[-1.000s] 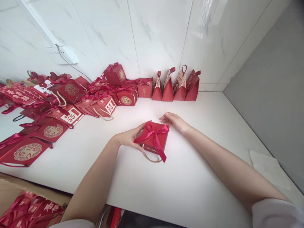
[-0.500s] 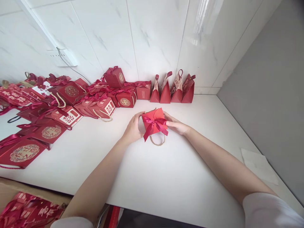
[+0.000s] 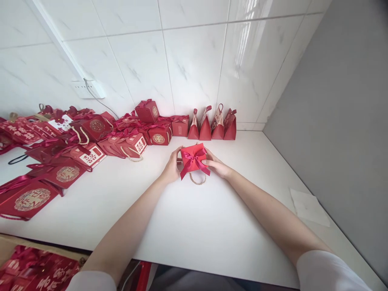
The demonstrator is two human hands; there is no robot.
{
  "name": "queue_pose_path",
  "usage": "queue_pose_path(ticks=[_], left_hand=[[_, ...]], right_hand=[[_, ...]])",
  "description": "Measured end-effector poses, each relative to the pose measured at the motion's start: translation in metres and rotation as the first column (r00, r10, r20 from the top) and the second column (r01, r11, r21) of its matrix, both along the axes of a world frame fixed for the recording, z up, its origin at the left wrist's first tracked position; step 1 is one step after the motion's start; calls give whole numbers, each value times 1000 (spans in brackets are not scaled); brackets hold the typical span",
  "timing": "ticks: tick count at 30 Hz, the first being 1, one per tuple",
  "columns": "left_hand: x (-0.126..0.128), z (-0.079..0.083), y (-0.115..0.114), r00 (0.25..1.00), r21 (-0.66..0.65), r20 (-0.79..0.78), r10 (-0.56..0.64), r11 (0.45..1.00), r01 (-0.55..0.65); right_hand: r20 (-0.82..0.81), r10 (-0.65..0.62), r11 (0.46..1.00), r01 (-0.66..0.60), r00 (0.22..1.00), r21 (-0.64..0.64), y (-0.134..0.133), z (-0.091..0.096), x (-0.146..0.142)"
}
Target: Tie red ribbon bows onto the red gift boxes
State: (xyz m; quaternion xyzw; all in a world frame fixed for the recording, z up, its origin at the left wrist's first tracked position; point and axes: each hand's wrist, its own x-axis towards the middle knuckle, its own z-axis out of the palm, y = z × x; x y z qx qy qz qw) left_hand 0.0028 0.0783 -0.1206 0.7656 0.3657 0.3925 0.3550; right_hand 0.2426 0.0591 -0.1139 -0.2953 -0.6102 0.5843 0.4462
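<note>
Between my two hands is a small red gift box point(image 3: 186, 154), its top turned toward me. A dark pink ribbon bow point(image 3: 194, 159) is tied across that top, with two tails hanging down. A twisted gold cord handle point(image 3: 198, 182) loops out below the box toward me. My left hand point(image 3: 173, 166) grips the left side, fingers curled behind it. My right hand point(image 3: 218, 165) holds the right side, its thumb lying on the front near the bow. The box's underside and far side are hidden.
Many finished red gift boxes point(image 3: 130, 146) crowd the left of the white table point(image 3: 194, 226). Several triangular red boxes point(image 3: 205, 128) stand against the tiled wall. A white paper sheet point(image 3: 309, 207) lies at the right. A carton point(image 3: 12, 242) of red packages sits lower left.
The view has tilted up and shifted slightly. The box has turned a little so its top and bow sit straighter; both hands still hold it.
</note>
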Motion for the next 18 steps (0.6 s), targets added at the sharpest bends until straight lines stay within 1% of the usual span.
queue_pose_path(ticks=[4,8,11,13,16,18], left_hand=[[-1,2,11,999,-91,34,-38,995,41],[-1,7,24,994,-96,35,-103,990,105],[1,9,29,991,-83,52,-122,988,126],[1,9,29,990,-77,53,-127,988,131],[1,9,25,987,-84,56,-151,984,156],[1,8,23,984,-94,61,-169,980,174]], right_hand=[[-83,40,999,-41,996,-12,2,-1,-1],[-150,45,997,-53,988,-48,4,-2,1],[-145,31,998,-40,989,-58,5,-3,2],[-137,18,999,-22,990,-32,5,-5,1],[-129,-45,999,48,991,17,6,-7,1],[-74,-99,993,104,992,62,10,-11,5]])
